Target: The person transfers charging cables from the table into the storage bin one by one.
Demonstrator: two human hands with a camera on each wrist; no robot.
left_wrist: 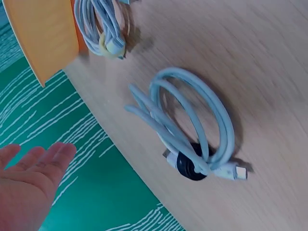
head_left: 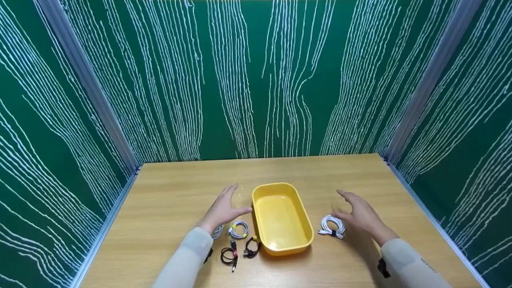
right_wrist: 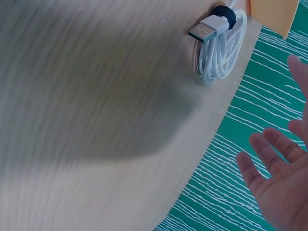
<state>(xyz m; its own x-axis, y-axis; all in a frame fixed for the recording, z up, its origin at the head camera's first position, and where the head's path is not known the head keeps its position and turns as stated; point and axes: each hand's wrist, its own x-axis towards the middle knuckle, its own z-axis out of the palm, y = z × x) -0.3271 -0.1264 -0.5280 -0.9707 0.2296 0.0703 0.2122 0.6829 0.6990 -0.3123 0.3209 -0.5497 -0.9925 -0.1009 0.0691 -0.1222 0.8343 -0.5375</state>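
A yellow plastic tub (head_left: 282, 218) stands on the wooden table between my hands. My left hand (head_left: 224, 208) hovers at its left side, fingers spread, thumb tip right by the rim. Below that hand lie a coiled cable with a black tie (left_wrist: 197, 125), partly hidden by the arm in the head view, and a grey cable with yellow ties (head_left: 239, 229). Two black coiled cables, one with a red tie (head_left: 229, 255) and one with a yellow tie (head_left: 252, 247), lie nearer me. On the right, my right hand (head_left: 362, 214), fingers apart, is beside a coiled white USB cable (right_wrist: 221, 45).
The wooden table (head_left: 184, 180) ends at a green wall (head_left: 228, 80) with white wavy lines. Similar green panels stand to the left and right, joined by grey metal posts (head_left: 92, 80) at the corners.
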